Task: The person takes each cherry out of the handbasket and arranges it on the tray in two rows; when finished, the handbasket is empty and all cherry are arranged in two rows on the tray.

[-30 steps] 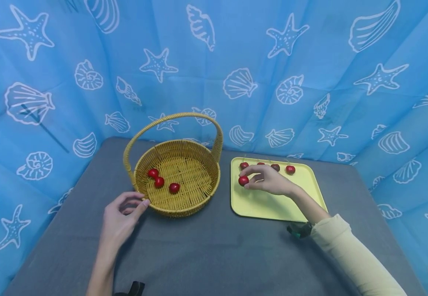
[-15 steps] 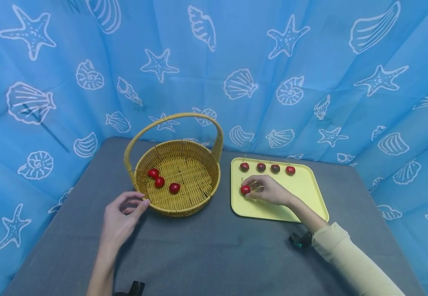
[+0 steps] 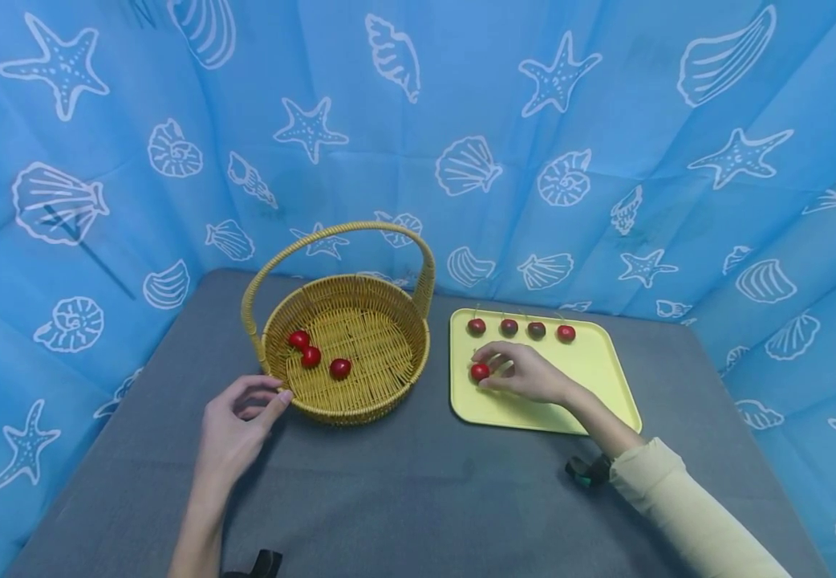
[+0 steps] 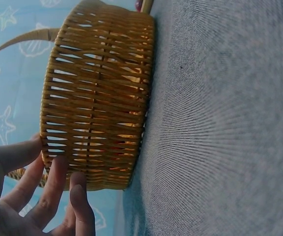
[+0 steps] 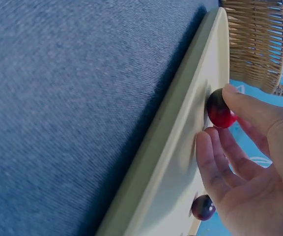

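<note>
Right of the basket [image 3: 346, 415], the right hand [image 3: 522, 374] pinches a cherry [image 3: 480, 372], presumably light, slick, bruisable, best held mid-side; the left hand [image 3: 233, 421] grips the basket's rim [image 4: 43, 103].

A blue curtain [image 3: 461, 88] bounds the grey table [image 3: 418, 506] at rear, left and right. White starfish [image 3: 561, 78] and shells [image 3: 467, 165] are printed throughout. Folds are visible; one thin dark streak [image 3: 107, 270] is noted at left. Tabletop texture: woven.
</note>
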A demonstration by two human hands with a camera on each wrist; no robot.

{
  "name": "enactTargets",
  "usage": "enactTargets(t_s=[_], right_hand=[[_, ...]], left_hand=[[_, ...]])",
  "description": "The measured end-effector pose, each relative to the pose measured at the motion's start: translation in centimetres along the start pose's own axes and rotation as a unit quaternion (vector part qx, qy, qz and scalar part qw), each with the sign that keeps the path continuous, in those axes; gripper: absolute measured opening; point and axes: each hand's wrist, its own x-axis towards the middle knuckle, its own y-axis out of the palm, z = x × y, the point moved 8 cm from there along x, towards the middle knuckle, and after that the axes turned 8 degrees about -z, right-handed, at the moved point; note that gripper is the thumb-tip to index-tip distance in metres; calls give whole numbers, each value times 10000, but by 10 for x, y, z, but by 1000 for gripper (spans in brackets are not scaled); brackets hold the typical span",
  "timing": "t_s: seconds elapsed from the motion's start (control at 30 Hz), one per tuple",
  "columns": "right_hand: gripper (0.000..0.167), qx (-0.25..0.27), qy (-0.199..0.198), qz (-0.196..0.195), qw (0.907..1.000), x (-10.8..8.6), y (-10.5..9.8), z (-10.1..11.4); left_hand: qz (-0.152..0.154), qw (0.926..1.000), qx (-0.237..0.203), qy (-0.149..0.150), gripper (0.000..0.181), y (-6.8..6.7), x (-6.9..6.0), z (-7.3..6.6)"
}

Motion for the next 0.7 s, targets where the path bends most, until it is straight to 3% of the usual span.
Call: enactTargets(t_s=[0.3,0.7], right_hand=[[37,-142,-56,-23,9999,-5,-12,10],[35,118,-370,-277,9989,13,-27,61]], left_hand=[[-18,10000,-19,54,29,0,0,0],[-20,10000,9,27,28,-1,0,0]])
